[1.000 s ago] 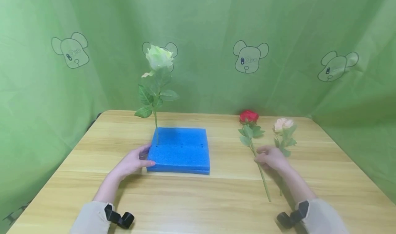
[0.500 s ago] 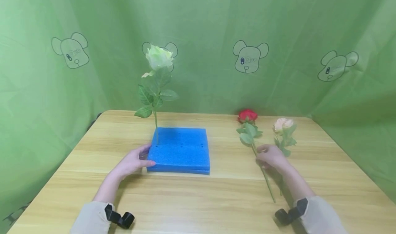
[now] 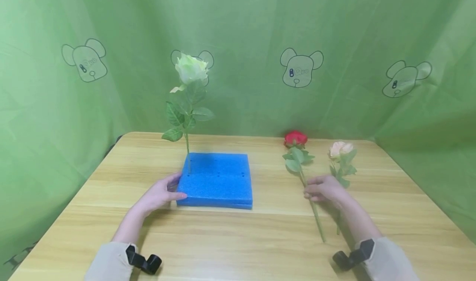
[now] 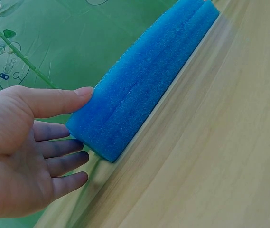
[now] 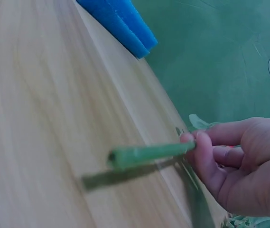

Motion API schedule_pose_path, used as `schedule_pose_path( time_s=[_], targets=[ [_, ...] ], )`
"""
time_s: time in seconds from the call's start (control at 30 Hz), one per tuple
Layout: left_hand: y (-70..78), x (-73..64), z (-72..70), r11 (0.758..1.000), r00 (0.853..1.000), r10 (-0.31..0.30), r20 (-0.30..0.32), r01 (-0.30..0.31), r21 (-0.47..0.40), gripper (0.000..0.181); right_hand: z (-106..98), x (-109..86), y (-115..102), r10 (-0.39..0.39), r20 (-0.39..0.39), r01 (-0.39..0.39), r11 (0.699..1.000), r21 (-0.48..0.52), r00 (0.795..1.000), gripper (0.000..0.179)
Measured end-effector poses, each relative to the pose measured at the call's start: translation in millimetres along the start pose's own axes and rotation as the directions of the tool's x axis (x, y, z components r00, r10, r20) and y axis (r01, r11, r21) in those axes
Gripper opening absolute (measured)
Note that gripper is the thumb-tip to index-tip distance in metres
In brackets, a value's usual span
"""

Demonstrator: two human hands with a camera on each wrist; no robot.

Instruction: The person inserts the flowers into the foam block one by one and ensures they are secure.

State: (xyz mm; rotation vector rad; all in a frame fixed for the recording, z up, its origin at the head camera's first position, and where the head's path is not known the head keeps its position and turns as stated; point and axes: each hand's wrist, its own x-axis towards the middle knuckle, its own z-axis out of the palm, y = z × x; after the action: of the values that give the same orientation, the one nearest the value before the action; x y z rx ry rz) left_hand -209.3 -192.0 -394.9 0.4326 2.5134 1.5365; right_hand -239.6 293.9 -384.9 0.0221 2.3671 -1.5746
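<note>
My right hand (image 3: 324, 189) pinches the green stem of the red rose (image 3: 295, 139) between thumb and fingers. In the right wrist view the stem's cut end (image 5: 120, 158) points away from the hand over the tabletop, its shadow beneath it. At the left, my left hand (image 3: 160, 195) rests against the near left corner of a blue foam block (image 3: 223, 189), fingers fairly straight. Its thumb (image 4: 80, 94) touches the block's front corner. A white rose (image 3: 191, 69) stands upright, its stem in the foam's left part, where small dark holes show across the top.
A pale pink rose (image 3: 340, 149) lies on the wooden table (image 3: 238, 244) to the right of the right hand, its stem partly hidden behind the wrist. Green curtain (image 3: 245, 66) with bear-face drawings hangs around the back and sides.
The red rose's stem has shifted and swung slightly in the right hand, its bloom now a little further left. Left hand, foam block and white rose have stayed still.
</note>
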Motion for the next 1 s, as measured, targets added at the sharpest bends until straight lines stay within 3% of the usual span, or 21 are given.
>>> schedule_pose_path(
  time_s=[0.23, 0.87, 1.0],
  targets=[
    [-0.8, -1.1, 0.4, 1.000, 1.000, 0.004, 0.000, -0.004, -0.006, 0.081, -1, -0.6, -2, -0.033, 0.031, 0.030, 0.996, 0.089, 0.999, 0.056],
    [-3.3, 0.5, 0.4, 1.000, 1.000, -0.020, -0.006, 0.020, 0.007, 0.082, 16, -9.4, -33, -0.199, 0.011, 0.197, 0.977, 0.086, 0.980, 0.054],
    [-1.8, 0.7, -0.2, 1.000, 1.000, -0.009, 0.002, 0.009, 0.007, 0.082, 21, -11.4, -40, -0.209, 0.003, 0.207, 0.969, 0.132, 0.978, 0.050]
  ],
)
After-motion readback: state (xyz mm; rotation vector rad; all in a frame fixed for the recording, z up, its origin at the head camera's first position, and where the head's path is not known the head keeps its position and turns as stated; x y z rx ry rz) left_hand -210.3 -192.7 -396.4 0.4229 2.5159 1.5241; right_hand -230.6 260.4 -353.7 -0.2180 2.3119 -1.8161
